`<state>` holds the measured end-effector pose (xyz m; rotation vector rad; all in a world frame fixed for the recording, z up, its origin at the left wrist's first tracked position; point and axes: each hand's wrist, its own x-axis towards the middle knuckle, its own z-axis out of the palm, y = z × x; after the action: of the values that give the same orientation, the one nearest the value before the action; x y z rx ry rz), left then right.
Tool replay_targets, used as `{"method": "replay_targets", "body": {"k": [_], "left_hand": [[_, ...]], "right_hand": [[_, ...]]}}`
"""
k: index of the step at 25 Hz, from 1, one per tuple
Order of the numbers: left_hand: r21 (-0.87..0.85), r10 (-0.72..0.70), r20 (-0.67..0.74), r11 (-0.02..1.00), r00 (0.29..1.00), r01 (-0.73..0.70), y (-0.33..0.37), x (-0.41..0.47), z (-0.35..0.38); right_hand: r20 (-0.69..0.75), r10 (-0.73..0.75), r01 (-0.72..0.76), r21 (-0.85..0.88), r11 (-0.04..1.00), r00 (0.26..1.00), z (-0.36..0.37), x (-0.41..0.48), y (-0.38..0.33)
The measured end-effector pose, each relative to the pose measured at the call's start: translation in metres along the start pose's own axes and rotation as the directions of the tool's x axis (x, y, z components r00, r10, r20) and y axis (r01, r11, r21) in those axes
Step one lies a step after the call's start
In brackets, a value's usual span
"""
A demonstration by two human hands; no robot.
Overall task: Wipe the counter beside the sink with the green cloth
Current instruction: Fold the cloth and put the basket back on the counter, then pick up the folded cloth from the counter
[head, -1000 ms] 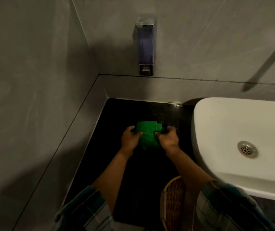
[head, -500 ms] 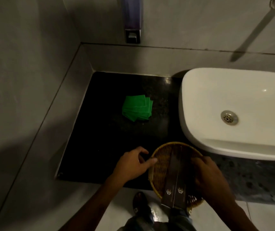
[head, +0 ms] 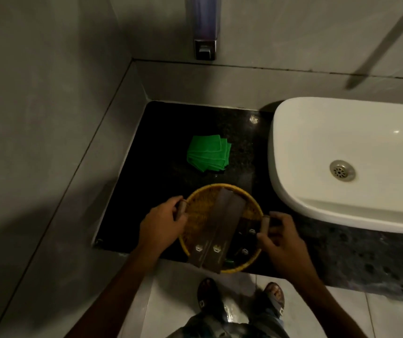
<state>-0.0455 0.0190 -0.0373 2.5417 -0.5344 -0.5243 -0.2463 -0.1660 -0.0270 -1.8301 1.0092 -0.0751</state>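
Note:
The green cloth [head: 208, 153] lies folded on the black counter [head: 151, 181], left of the white sink [head: 347, 152], with neither hand on it. Nearer to me a round woven basket [head: 198, 215] sits at the counter's front edge, holding two long dark boxes [head: 217, 230] laid across it. My left hand [head: 162, 222] grips the basket's left handle. My right hand [head: 279, 236] closes around its right handle. Both hands are well in front of the cloth.
A soap dispenser [head: 205, 28] hangs on the back wall above the counter. Grey tiled walls and a ledge [head: 78, 181] close in the left and back sides. My feet [head: 242, 298] stand on the pale floor tiles below the counter's edge.
Both hands let go of the green cloth and left it folded on the counter. They went to the basket, took its handles, and the basket now sits farther onto the counter.

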Motion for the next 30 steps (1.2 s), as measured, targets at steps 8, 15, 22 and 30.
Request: {"method": "replay_targets", "body": {"k": [8,15,22,30], "left_hand": [[0.214,-0.104,-0.036,0.971,0.994,0.109,-0.051,0.049,-0.048],[-0.026,0.006,0.114,1.0,0.993,-0.003,0.034,0.136,-0.015],[-0.623,-0.206,0.301,0.697,0.931,0.355,0.076,0.173,0.034],[-0.69,0.021,0.275,0.7,0.961,0.183,0.128,0.104,-0.035]], "right_hand": [[0.167,-0.016,-0.013,0.171,0.985,0.986,0.081,0.053,-0.04],[-0.01,0.084,-0.083,0.097,0.992,0.996,0.062,0.149,-0.054],[0.245,0.223,-0.317,0.468,0.825,0.943,0.075,0.178,-0.056],[0.074,-0.006,-0.032,0.5,0.866,0.997,0.019,0.112,-0.082]]}}
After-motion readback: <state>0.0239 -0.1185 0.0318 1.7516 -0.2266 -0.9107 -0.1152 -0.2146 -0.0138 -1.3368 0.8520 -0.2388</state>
